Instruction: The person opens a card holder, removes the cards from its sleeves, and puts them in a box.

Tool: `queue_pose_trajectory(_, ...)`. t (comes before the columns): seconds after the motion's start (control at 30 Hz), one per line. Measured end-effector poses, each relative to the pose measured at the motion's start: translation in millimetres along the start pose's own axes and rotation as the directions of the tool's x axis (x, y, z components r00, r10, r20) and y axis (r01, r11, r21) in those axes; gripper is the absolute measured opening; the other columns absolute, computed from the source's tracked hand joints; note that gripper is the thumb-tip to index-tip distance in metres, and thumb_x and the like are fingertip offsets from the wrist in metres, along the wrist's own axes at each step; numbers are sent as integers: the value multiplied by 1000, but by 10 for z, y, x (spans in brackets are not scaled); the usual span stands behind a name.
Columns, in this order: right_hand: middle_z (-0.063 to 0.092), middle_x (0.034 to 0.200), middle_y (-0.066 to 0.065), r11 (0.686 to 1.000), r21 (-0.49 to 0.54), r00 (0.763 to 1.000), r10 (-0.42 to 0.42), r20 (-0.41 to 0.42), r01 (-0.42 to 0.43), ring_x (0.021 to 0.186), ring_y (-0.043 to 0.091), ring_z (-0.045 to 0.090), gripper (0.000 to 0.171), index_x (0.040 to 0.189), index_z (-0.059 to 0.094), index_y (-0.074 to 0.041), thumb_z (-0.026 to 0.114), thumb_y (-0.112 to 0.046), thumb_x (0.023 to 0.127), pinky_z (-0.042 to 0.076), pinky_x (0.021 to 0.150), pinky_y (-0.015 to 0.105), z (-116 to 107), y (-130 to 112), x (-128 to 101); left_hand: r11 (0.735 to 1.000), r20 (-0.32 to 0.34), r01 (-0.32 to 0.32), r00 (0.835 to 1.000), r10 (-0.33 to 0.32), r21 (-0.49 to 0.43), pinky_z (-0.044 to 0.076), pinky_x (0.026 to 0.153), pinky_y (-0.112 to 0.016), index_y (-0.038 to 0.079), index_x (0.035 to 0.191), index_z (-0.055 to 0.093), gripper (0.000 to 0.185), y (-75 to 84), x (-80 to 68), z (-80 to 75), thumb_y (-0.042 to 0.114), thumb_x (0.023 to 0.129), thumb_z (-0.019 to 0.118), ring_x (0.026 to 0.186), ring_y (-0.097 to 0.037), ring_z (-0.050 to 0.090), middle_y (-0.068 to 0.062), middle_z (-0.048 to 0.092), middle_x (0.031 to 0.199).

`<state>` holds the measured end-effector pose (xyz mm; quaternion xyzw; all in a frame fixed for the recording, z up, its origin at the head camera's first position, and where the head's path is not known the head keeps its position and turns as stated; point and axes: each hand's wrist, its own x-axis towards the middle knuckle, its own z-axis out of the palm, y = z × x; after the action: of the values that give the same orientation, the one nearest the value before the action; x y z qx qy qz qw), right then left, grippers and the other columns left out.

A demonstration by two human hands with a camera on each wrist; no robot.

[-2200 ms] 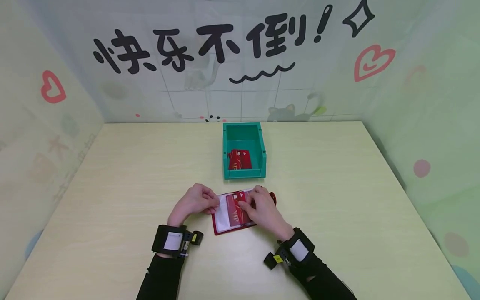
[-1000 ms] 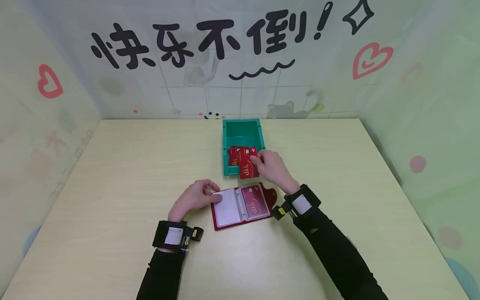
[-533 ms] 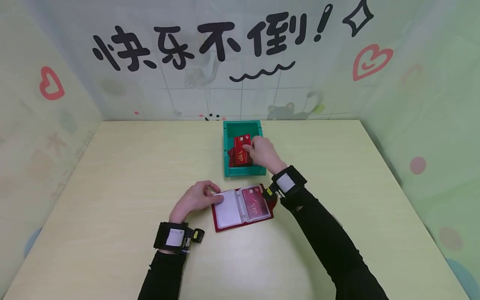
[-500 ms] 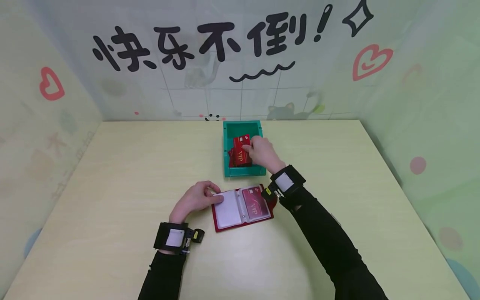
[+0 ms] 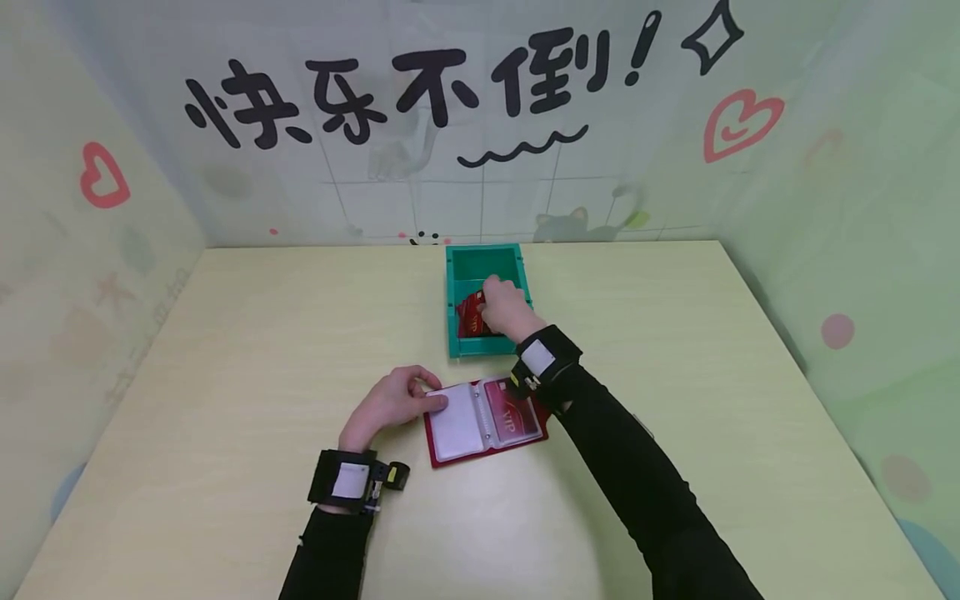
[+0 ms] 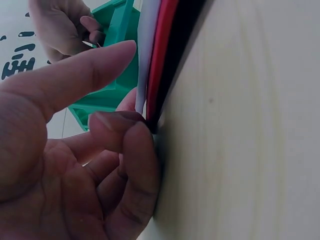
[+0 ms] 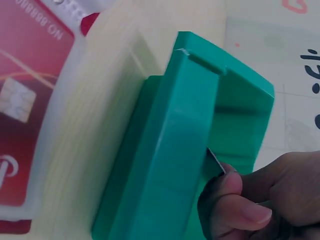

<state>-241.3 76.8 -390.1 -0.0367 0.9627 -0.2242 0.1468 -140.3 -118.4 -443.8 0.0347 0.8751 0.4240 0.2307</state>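
Right hand (image 5: pixel 504 307) now lower inside the green bin (image 5: pixel 527 293) than half a second ago, fingers (image 7: pixel 235 200) pinching a red card (image 7: pixel 215 161) among the red cards (image 5: pixel 469 317) lying there. Left hand (image 5: pixel 390 402) unmoved, fingertips (image 6: pixel 122 122) pinching and pressing down the left edge of the open card holder (image 5: pixel 483 419). Holder flat near the table's (image 5: pixel 225 350) front-centre, bin just behind it, toward the far edge. One VIP card (image 5: pixel 513 414) seated in the right-hand sleeve; left-hand sleeve (image 5: pixel 454 423) blank. Judged partway: cards remaining in bin, more sleeves unfilled.
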Motion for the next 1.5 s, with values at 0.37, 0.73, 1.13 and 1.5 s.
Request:
queue_pose_trajectory(0.37, 60, 130, 24, 965, -261, 999, 21, 42, -10, 96, 32, 68, 53, 147, 39, 8, 58, -11, 101, 62, 80, 40, 127, -72, 64, 1000, -4, -1, 1000, 1, 0, 38, 60, -26, 6, 115, 65, 32, -22, -3, 10, 27, 92, 73, 68, -17, 50, -5, 55, 74)
queue_pose_trajectory(0.73, 69, 108, 19, 955, -274, 992, -123, -32, 110, 84, 30, 69, 29, 121, 59, 1, 63, -16, 99, 62, 73, 39, 157, -8, -5, 1000, -13, 5, 1000, -5, 13, 38, 61, -26, 7, 116, 66, 32, -7, -5, 9, 27, 92, 74, 69, -17, 50, -5, 55, 75)
queue_pose_trajectory(1.13, 68, 82, 9, 934, 126, 940, -317, -128, 333, 62, 14, 55, 43, 134, 60, -3, 69, -20, 95, 47, 57, 21, 92, 513, -834, 996, -59, 17, 998, -12, 93, 39, 61, -25, 9, 118, 64, 41, 76, -30, 43, 29, 86, 80, 69, -18, 52, -6, 58, 77)
queue_pose_trajectory(1.5, 69, 99, 7, 890, 213, 913, -406, -36, 404, 89, 18, 60, 36, 123, 69, -5, 75, -19, 90, 56, 72, 25, 288, 990, -1029, 963, -40, -202, 976, 212, 176, 43, 63, -25, 4, 110, 68, 26, 519, -176, 302, 14, 87, 78, 76, -17, 52, -5, 58, 80)
